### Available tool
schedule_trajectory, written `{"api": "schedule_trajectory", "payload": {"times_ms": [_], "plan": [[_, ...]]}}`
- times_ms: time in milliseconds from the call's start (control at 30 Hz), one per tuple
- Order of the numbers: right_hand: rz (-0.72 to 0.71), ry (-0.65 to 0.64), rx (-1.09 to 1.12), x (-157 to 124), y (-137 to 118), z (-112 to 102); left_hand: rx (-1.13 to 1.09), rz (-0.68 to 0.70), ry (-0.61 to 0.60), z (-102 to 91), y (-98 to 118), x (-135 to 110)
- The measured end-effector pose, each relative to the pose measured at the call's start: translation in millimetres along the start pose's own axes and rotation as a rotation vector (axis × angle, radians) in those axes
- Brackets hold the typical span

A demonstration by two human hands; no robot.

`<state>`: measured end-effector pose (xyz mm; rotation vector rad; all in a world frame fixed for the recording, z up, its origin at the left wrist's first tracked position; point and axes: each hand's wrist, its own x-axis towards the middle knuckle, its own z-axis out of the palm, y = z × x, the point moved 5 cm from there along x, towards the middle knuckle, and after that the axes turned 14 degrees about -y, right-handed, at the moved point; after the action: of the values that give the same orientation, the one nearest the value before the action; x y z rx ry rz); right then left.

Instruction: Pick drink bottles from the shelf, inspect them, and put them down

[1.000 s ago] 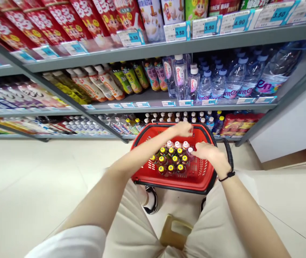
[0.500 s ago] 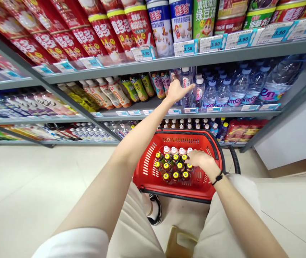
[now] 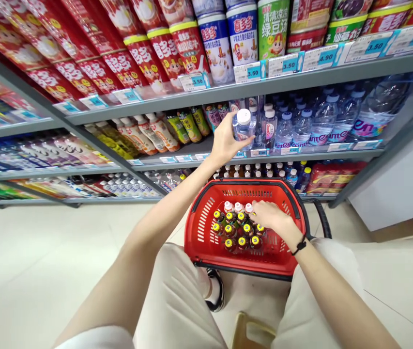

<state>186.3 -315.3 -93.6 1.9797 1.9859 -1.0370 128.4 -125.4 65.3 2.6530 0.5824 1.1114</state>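
Observation:
My left hand (image 3: 224, 140) is closed round a clear plastic bottle (image 3: 244, 130) with a white cap, held in front of the middle shelf with its cap tilted toward me. Similar bottles with pink labels (image 3: 268, 128) stand just behind and to its right. My right hand (image 3: 271, 215), a black band at its wrist, is over the red basket (image 3: 202, 252). Its fingers are stretched out over the bottle tops, and their tips are partly hidden. Beside them, pale pink-and-white capped bottles (image 3: 238, 207) stand in a row behind several dark bottles with yellow caps (image 3: 242, 242).
Red cans (image 3: 151, 58) and blue-white cans (image 3: 215, 46) fill the upper shelf, above a grey shelf edge (image 3: 282, 70). Large water bottles (image 3: 324, 121) stand to the right. The basket's black handle (image 3: 320, 215) sticks out rightward. A yellowish stool (image 3: 242, 329) is between my legs.
My left hand has drawn a clear bottle out from the shelf toward me. My right hand stays over the basket and now covers the rightmost pink-and-white cap. The view has shifted slightly.

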Motion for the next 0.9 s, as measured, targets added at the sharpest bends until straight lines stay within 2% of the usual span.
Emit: {"api": "schedule_trajectory", "payload": {"times_ms": [67, 133, 233, 300, 367, 433, 467, 567, 633, 733, 833, 900], "plan": [[-0.049, 0.055, 0.055, -6, -1, -7, -0.079, -0.02, 0.036, -22.4, 21, -25], [-0.099, 0.092, 0.137, -8, -3, -13, -0.244, -0.121, 0.076, -40.8, 37, -50], [-0.193, 0.068, 0.286, -3, -16, -12, -0.611, -0.279, 0.099, -50.7, 50, -85], [-0.338, -0.062, 0.547, 3, -33, 1, -0.835, -0.34, 0.108, -49.1, 51, -102], [-0.511, -0.281, 1.012, 8, -54, 20, -0.976, -0.373, 0.141, -47.3, 46, -116], [-0.538, -0.399, 1.318, 11, -68, 37, -1.059, -0.41, 0.169, -45.6, 38, -128], [-0.522, -0.381, 1.393, 14, -70, 41, -1.099, -0.435, 0.176, -44.5, 34, -134], [-0.399, -0.234, 1.438, 20, -66, 44, -1.24, -0.525, 0.162, -39.1, 23, -149], [-0.354, -0.205, 1.406, 21, -64, 40, -1.343, -0.599, 0.13, -34.2, 19, -159], [-0.377, -0.33, 1.406, 15, -70, 42, -1.466, -0.667, 0.031, -27.5, 18, -168], [-0.438, -0.478, 1.482, 5, -80, 53, -1.497, -0.651, -0.063, -25.3, 20, -171], [-0.458, -0.501, 1.538, 2, -82, 60, -1.478, -0.628, -0.091, -24.5, 22, -172]]}}
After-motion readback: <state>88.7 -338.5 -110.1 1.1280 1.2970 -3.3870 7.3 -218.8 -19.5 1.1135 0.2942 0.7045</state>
